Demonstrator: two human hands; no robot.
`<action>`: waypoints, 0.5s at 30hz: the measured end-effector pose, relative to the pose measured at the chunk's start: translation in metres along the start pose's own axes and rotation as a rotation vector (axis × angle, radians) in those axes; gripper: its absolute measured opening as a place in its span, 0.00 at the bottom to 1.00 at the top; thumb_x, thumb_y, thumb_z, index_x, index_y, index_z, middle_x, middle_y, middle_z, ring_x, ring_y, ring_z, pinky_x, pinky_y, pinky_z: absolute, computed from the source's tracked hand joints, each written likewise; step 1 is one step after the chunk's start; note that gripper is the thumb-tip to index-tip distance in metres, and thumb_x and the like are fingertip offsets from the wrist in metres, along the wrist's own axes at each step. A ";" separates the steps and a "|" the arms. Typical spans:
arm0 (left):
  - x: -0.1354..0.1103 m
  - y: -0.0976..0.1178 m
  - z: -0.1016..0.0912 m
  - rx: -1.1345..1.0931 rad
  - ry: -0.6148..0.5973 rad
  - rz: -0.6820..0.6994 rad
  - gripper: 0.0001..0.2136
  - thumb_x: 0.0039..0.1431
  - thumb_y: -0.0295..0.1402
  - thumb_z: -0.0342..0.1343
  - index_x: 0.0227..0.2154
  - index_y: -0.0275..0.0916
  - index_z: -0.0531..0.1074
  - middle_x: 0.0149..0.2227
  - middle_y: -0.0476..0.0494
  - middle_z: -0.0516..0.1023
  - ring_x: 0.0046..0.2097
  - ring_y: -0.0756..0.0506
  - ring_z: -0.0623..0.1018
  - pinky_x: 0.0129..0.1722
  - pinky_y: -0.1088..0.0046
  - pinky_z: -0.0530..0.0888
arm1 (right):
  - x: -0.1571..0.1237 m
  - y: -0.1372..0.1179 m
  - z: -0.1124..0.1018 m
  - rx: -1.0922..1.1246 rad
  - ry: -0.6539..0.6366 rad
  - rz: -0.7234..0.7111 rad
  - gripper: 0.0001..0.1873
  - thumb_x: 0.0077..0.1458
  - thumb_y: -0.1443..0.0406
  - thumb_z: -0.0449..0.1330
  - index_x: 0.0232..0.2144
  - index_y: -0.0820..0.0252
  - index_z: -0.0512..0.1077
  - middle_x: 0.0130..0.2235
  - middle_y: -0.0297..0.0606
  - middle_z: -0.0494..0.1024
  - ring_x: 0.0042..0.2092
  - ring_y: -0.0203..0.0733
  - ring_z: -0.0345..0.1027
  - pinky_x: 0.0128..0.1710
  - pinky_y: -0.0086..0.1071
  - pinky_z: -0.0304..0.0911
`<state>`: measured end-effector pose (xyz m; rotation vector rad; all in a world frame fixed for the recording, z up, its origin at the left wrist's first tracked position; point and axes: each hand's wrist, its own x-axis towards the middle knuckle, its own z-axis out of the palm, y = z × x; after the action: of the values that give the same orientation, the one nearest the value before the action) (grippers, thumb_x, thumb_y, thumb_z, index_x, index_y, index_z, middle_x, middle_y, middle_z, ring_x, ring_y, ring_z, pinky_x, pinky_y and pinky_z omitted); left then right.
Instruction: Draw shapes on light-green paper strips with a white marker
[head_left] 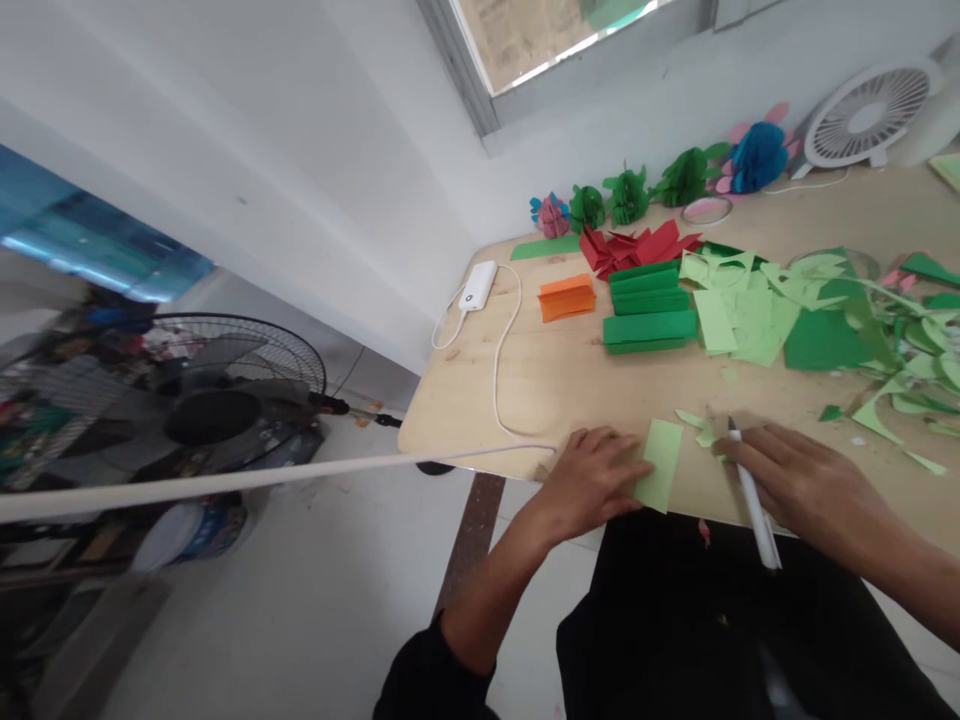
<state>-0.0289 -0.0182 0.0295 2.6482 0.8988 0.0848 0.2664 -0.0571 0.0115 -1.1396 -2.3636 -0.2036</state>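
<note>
At the near edge of the bench, your left hand lies flat, grip wide, pinning a light green paper strip. Just right of it, your right hand has its grip closed around a white pen. The strip reaches the bench edge, so lighter pressure could let it slide off or crease. It appears as a flat, plain, pale rectangle.
</note>
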 end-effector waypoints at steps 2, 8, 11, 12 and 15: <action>0.000 0.000 0.005 0.003 0.027 -0.005 0.21 0.64 0.46 0.61 0.57 0.47 0.74 0.66 0.43 0.69 0.65 0.36 0.65 0.63 0.52 0.65 | 0.000 0.002 0.002 -0.021 0.038 0.003 0.14 0.65 0.69 0.49 0.46 0.57 0.72 0.40 0.42 0.81 0.41 0.45 0.76 0.40 0.36 0.71; 0.008 0.006 0.027 -0.005 0.143 -0.066 0.22 0.65 0.49 0.58 0.57 0.47 0.74 0.64 0.41 0.72 0.66 0.36 0.65 0.64 0.52 0.61 | -0.007 -0.003 0.003 0.053 0.163 0.290 0.10 0.67 0.64 0.53 0.45 0.56 0.73 0.42 0.41 0.82 0.38 0.44 0.78 0.35 0.34 0.69; 0.019 0.016 0.037 -0.022 0.236 -0.104 0.21 0.64 0.48 0.59 0.56 0.47 0.74 0.64 0.43 0.72 0.65 0.37 0.66 0.63 0.53 0.62 | -0.007 -0.012 0.000 0.026 0.194 0.417 0.10 0.67 0.61 0.55 0.45 0.55 0.74 0.40 0.39 0.81 0.36 0.44 0.77 0.34 0.35 0.68; 0.023 0.021 0.040 -0.028 0.278 -0.125 0.21 0.64 0.49 0.59 0.55 0.46 0.75 0.64 0.43 0.73 0.64 0.37 0.66 0.63 0.53 0.62 | -0.005 -0.016 0.000 0.002 0.216 0.409 0.09 0.66 0.61 0.56 0.45 0.55 0.74 0.40 0.39 0.81 0.37 0.44 0.77 0.36 0.35 0.68; 0.036 0.037 0.050 -0.026 0.375 -0.246 0.20 0.62 0.48 0.61 0.53 0.46 0.75 0.62 0.44 0.74 0.61 0.36 0.68 0.60 0.54 0.64 | 0.000 -0.028 0.003 -0.032 0.241 0.283 0.09 0.64 0.64 0.58 0.46 0.57 0.73 0.39 0.41 0.81 0.39 0.45 0.76 0.41 0.37 0.68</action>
<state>0.0292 -0.0393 -0.0065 2.5162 1.3226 0.5412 0.2441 -0.0740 0.0112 -1.3669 -1.9722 -0.2637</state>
